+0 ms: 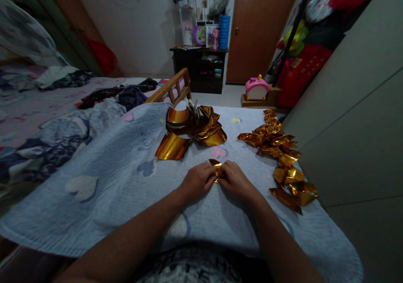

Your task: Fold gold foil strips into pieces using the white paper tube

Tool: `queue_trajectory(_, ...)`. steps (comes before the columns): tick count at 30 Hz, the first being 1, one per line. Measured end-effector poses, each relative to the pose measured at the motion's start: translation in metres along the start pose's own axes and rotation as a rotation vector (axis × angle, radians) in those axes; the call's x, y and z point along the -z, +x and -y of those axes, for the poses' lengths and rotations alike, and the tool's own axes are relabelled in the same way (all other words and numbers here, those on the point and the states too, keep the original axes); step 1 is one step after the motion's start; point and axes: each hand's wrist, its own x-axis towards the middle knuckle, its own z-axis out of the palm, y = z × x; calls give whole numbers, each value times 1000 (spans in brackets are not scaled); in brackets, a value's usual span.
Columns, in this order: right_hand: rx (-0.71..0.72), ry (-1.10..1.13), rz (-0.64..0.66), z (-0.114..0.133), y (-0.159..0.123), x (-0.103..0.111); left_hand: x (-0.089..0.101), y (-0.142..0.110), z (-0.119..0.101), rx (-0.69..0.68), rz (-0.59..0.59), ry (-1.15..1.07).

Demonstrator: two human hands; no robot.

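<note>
My left hand (197, 181) and my right hand (235, 180) meet over a pale blue blanket (103, 182), fingers curled and pinching a small gold foil piece (215, 166) between them. The piece is partly folded and mostly hidden by my fingers. Just beyond it lies a pile of flat, curled gold foil sheets (192, 129). To the right, a row of several folded gold foil shapes (281, 159) runs along the blanket's edge.
A grey cabinet wall (355, 119) stands close on the right. A wooden bed rail (171, 90) and rumpled bedding (56, 119) lie to the left. Beyond are a dark shelf unit (200, 71), a brown door (258, 31) and a pink toy (257, 88).
</note>
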Motion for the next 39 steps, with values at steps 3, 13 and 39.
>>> queue_trajectory(3, 3, -6, -3, 0, -1, 1, 0, 0, -1, 15, -6, -4)
queue_trajectory(13, 16, -49, -6, -2, 0, -3, 0, 1, -3, 51, 12, 3)
queue_trajectory(39, -23, -75, 8, 1, 0, -2, 1, -1, 2, 15, 36, -15)
